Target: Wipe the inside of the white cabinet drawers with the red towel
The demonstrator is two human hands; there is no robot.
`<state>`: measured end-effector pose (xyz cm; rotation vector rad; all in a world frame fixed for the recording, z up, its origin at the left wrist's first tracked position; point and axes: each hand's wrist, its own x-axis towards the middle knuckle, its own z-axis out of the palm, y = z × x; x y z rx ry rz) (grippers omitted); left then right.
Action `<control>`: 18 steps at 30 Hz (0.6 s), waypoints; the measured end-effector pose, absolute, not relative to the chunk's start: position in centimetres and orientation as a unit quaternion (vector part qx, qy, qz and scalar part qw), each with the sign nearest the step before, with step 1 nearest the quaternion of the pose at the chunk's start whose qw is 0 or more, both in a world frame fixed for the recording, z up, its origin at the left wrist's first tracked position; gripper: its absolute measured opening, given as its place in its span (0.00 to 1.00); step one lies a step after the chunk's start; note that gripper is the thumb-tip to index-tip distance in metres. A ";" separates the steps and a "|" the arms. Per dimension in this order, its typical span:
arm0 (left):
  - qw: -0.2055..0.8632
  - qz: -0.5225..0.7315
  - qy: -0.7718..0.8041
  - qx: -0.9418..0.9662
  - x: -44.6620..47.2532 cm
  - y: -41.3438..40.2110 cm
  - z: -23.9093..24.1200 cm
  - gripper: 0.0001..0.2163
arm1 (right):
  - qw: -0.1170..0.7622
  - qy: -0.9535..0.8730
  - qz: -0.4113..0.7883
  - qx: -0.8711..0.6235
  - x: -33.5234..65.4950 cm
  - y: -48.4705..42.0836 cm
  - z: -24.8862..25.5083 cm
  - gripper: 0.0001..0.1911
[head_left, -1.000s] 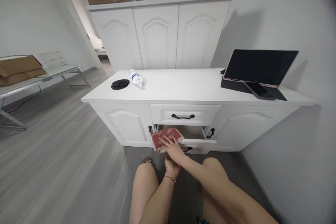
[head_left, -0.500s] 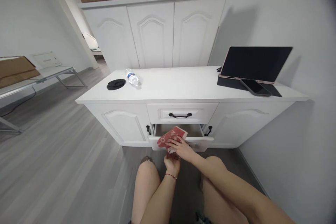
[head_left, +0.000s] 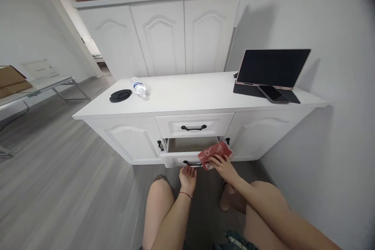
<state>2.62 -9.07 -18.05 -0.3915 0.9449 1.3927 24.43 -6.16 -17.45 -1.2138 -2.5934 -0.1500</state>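
Observation:
A folded red towel (head_left: 215,153) with a white pattern is in my right hand (head_left: 227,170), fingers laid over it and thumb hidden. It hangs at the right front corner of a pulled-out lower drawer (head_left: 172,160), whose visible inside looks bare. Palm up, my left hand (head_left: 188,179) is just below the drawer's black handle (head_left: 192,163). Its fingers are slightly curled and apart, with nothing in them; whether the fingertips touch the handle I cannot tell.
On the white cabinet top (head_left: 181,93) are a water bottle (head_left: 139,87), a black round object (head_left: 120,95), a tablet-like screen (head_left: 272,68) and a phone (head_left: 274,94). Above the lower drawer is a shut upper drawer (head_left: 193,123). My knees flank my hands.
The red towel has moved right in my right hand, away from the left. My left hand has come off it and is now by the drawer handle. The view has shifted slightly.

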 end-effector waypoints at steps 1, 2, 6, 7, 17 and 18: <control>0.650 0.614 0.413 -0.172 2.7 -9.0 -18.1 0.07 | 0.142 -0.883 -0.055 -0.444 24.8 -6.4 -17.5 0.23; 0.650 0.616 0.410 -0.171 2.7 -9.0 -18.2 0.07 | 0.147 -0.868 -0.059 -0.470 25.0 -6.7 -17.6 0.22; 0.644 0.625 0.411 -0.163 3.0 -8.8 -18.5 0.07 | 0.179 -0.793 -0.063 -0.578 24.7 -7.8 -18.8 0.21; 0.641 0.626 0.414 -0.161 3.1 -8.8 -18.5 0.07 | 0.195 -0.771 -0.055 -0.604 24.4 -8.0 -19.4 0.21; 0.631 0.625 0.432 -0.159 3.2 -8.8 -18.3 0.09 | 0.434 -0.535 0.103 -0.717 18.3 -6.9 -27.8 0.23; 0.633 0.623 0.430 -0.160 3.2 -8.8 -18.3 0.09 | 0.446 -0.524 0.123 -0.715 17.7 -6.6 -28.0 0.24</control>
